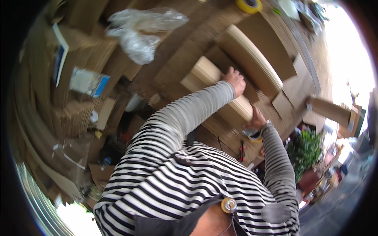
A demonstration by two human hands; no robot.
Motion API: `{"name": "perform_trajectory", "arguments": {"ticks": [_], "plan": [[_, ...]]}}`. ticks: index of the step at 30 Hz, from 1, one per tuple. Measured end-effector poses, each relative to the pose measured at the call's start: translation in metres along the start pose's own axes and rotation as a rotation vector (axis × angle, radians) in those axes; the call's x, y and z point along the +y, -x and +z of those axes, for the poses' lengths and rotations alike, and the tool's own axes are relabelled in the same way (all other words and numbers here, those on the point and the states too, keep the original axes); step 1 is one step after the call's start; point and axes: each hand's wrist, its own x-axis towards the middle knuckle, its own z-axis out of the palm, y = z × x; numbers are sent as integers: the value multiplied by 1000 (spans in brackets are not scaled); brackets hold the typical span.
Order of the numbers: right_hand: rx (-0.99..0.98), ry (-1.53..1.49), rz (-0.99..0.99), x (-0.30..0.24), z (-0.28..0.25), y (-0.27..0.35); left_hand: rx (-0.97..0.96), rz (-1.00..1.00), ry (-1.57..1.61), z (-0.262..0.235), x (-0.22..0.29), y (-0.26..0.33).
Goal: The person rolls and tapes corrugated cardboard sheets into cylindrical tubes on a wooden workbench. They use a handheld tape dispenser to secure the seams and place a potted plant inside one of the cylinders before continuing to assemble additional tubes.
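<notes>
A long, pale stack of thin flat sheets lies slantwise on the workbench, its layered edges facing up. My left hand is closed over the middle of its far side, the fingers curled on the edge. At its right end, my right hand grips the corner, its fingertips partly hidden. Beyond my left hand, a second pale-edged stack runs alongside, next to a brown cardboard sheet. A roll of tape lies just below my right hand.
A crumpled clear plastic bag lies at the far left, near tall stacks of cardboard. A yellow tape roll sits at the far edge. A red-and-black hand tool lies near my body. Green leaves show at right.
</notes>
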Motion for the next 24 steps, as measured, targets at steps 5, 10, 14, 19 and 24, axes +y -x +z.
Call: {"name": "perform_trajectory", "arguments": {"ticks": [5,10,14,19,24], "plan": [[-192,-84,20,5,-25,-17,121,268,-52,32,73,35],[-254,-215,-94,55,-9,-41,-248,297,-149,2,106,-8],[16,-166,-46,19,-22,-6,-169,303,-80,17,95,-24],[514,51,107,-40,33,72,-229,305,-46,0,100,-22],[758,38,117,-37,73,64,-294,350,-69,-2,109,-32]]}}
